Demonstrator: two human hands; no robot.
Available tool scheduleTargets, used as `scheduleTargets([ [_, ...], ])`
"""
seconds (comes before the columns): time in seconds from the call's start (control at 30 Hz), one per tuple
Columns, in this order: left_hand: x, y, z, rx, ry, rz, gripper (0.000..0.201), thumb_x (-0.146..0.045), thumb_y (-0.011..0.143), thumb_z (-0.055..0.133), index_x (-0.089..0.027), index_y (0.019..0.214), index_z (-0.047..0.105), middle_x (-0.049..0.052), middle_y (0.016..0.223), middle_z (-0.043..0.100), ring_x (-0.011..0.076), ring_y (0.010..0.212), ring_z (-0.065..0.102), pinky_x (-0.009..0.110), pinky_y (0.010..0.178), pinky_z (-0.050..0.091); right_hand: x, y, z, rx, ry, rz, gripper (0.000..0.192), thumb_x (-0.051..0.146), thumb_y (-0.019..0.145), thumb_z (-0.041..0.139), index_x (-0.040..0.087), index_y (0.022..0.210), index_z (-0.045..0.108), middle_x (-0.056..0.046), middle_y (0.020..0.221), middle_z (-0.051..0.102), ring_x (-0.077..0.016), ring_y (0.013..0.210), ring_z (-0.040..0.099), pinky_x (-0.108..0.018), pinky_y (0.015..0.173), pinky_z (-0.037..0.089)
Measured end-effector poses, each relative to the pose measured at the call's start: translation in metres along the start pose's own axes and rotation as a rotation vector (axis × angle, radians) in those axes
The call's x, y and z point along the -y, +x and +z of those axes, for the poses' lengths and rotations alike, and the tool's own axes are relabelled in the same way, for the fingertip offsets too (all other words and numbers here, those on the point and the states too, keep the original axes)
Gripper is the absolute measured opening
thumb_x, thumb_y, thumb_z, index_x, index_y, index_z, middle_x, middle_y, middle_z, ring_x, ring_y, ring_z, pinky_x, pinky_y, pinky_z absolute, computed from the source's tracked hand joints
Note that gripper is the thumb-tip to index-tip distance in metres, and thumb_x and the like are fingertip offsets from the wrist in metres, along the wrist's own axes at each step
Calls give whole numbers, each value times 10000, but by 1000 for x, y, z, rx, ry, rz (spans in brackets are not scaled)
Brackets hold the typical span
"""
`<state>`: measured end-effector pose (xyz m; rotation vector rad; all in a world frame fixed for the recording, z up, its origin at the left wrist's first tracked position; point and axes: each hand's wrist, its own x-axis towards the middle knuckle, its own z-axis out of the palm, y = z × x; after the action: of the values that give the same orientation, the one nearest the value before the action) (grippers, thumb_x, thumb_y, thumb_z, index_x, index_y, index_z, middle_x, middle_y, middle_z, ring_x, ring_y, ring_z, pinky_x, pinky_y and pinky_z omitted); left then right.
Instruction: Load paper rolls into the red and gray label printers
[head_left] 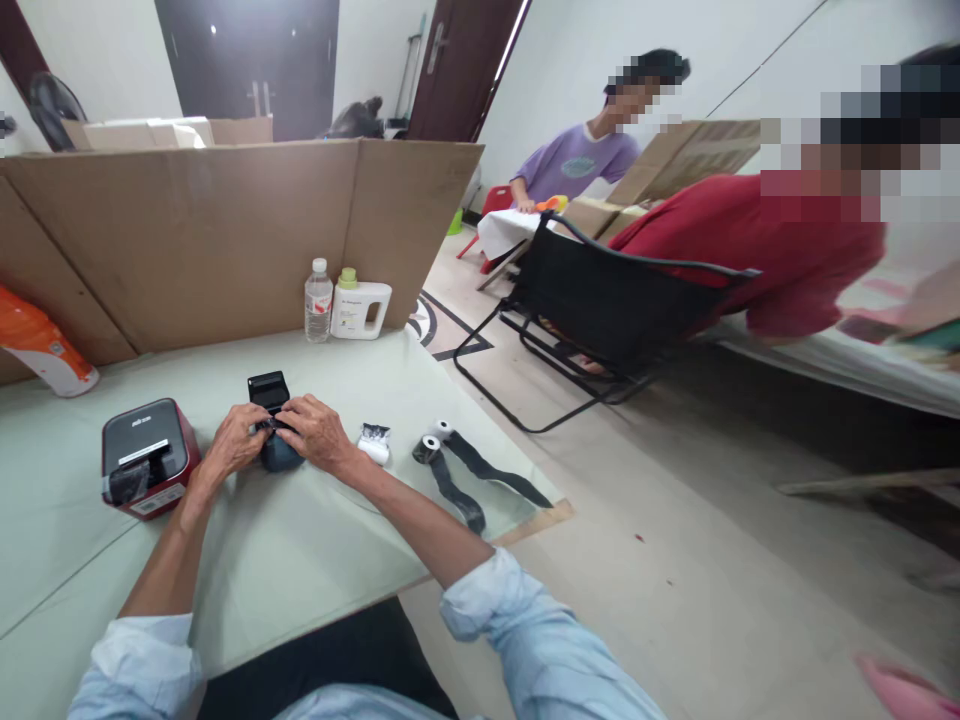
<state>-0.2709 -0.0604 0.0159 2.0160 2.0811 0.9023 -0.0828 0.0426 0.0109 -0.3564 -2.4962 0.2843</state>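
A small black printer with its lid up stands on the pale green table. My left hand grips its left side and my right hand covers its right side and top, fingers at the open compartment. To the left sits a red and black label printer. Right of my right hand lies a small white paper roll, then two rolls with dark strips unwound toward the table edge.
A cardboard screen walls the table's back. A water bottle and white jug stand before it; an orange pouch lies at left. A black folding chair and two other people are at right.
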Motion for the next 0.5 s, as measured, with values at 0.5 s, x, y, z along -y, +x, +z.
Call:
scheduleTargets([
  [0.5, 29, 40, 8, -317, -398, -601, 678, -138, 738, 626, -76, 1412, 614, 199, 1322, 703, 288, 1071, 737, 457, 978, 607, 10, -45, 32, -126, 27, -79, 172, 197, 1051, 598, 190, 1049, 770, -98, 1115, 749, -228, 992, 643, -375, 914, 548],
])
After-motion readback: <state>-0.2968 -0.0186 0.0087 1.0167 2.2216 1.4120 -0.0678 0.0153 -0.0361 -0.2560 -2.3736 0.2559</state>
